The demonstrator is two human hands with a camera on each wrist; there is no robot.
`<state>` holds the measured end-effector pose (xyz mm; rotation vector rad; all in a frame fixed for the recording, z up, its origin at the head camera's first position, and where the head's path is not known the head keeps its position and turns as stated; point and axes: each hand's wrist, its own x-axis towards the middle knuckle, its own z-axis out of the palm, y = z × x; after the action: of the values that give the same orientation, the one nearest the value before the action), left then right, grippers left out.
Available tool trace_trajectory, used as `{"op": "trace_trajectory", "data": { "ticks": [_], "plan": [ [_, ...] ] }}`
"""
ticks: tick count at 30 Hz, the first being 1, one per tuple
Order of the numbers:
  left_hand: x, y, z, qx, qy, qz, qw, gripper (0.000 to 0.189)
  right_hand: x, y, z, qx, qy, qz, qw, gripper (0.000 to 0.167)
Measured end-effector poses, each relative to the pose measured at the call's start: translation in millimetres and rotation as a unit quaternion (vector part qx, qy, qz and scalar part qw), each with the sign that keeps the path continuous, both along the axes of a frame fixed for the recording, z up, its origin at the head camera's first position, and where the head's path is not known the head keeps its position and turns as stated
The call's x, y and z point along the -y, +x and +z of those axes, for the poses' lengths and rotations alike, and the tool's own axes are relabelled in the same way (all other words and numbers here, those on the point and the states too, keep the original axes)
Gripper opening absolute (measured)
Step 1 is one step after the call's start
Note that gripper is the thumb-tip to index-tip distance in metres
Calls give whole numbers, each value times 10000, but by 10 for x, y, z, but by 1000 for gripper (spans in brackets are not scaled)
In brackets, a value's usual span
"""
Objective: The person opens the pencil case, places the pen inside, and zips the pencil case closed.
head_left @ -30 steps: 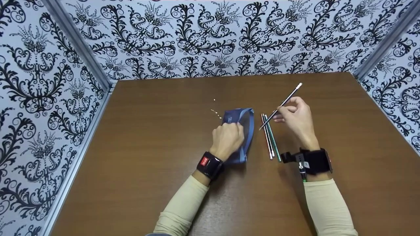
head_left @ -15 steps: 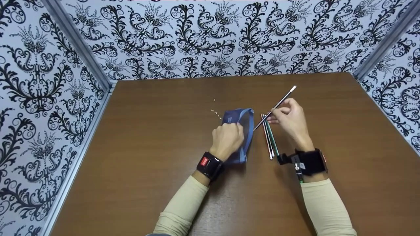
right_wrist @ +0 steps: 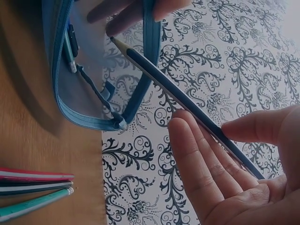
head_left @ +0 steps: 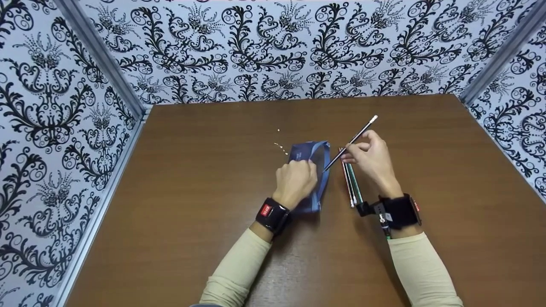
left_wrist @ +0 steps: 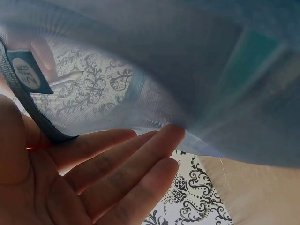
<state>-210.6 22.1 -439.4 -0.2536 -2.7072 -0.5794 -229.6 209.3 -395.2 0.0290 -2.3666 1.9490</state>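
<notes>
My left hand (head_left: 296,181) grips a blue mesh zip pencil case (head_left: 303,150) by the side of its mouth, which gapes to the right. In the left wrist view the fingers (left_wrist: 126,173) lie against the mesh. Between thumb and fingers, my right hand (head_left: 372,160) pinches a dark blue and white striped pencil (right_wrist: 164,86). Its sharpened tip points into the mouth of the case, and its white end slants up and away. Inside the case, the right wrist view shows a light pencil (right_wrist: 69,54) and a small dark item (right_wrist: 73,41).
A red pencil (right_wrist: 35,175), a black-and-white pencil (right_wrist: 35,187) and a green pencil (right_wrist: 35,204) lie side by side on the brown table (head_left: 192,179), right of the case. Small pale specks (head_left: 280,147) show behind the case. Patterned walls (head_left: 273,51) enclose the table.
My right hand has moved left with the striped pencil, bringing its tip from above the loose pencils to the mouth of the case. The left hand and the case have stayed in place.
</notes>
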Motion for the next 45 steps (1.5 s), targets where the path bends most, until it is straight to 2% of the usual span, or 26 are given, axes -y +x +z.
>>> {"op": "trace_trajectory", "data": {
  "ticks": [9, 20, 33, 45],
  "plan": [
    [5, 28, -8, -330, -26, 57, 9994, 46, 26, -18, -42, -166, 59, 52, 9998, 18],
    [3, 6, -18, -172, 28, -8, 9998, 46, 49, -7, -62, -148, 177, 99, 9997, 21],
    [3, -1, 0, -74, 21, -18, 10000, 46, 85, -26, -95, -53, 45, 159, 9998, 19],
    [1, -16, 0, 241, -8, -1, 9997, 46, 119, -27, -117, 142, 119, 226, 9996, 24]
  ]
}}
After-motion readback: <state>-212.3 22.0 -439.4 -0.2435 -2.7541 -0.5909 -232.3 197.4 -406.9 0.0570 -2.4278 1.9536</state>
